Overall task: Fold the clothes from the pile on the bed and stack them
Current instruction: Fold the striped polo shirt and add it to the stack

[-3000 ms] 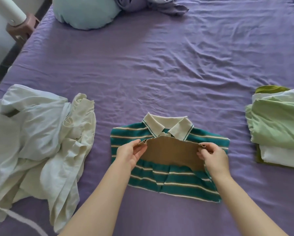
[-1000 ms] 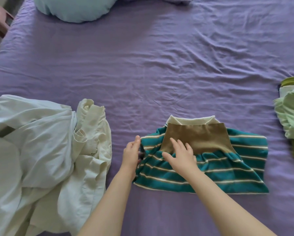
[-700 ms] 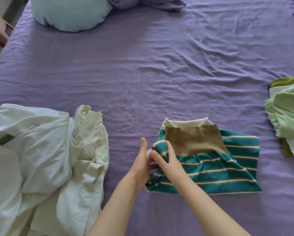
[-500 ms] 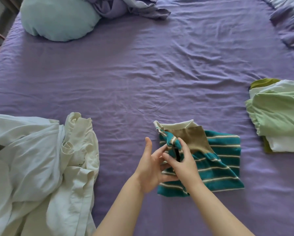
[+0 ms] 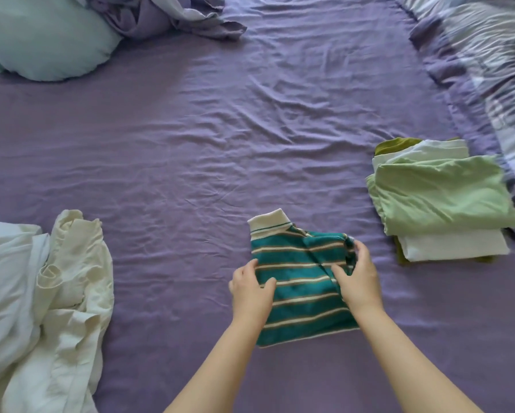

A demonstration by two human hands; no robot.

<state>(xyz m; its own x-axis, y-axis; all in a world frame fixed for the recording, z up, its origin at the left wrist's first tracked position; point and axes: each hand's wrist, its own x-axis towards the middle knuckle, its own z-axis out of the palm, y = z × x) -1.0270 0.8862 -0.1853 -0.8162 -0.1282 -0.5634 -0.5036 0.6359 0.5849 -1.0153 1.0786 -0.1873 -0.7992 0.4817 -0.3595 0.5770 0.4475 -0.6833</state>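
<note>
A teal striped polo shirt (image 5: pixel 298 260) lies folded into a narrow packet on the purple bed sheet (image 5: pixel 220 129), its cream collar at the far end. My left hand (image 5: pixel 251 289) grips the packet's left edge, thumb on top. My right hand (image 5: pixel 356 277) holds its right edge, fingers curled round the fold. A stack of folded clothes (image 5: pixel 441 198), light green on top with white and olive below, sits to the right. A pile of unfolded white and cream clothes (image 5: pixel 41 299) lies at the left.
A pale blue pillow (image 5: pixel 38 40) and a crumpled purple cloth (image 5: pixel 166 16) lie at the far left of the bed. A patterned duvet (image 5: pixel 488 64) runs along the right side, close behind the folded stack.
The striped shirt was folded sideways in half, hiding the brown panel. Both hands moved from its left edge to either side of the packet. The view shifted right.
</note>
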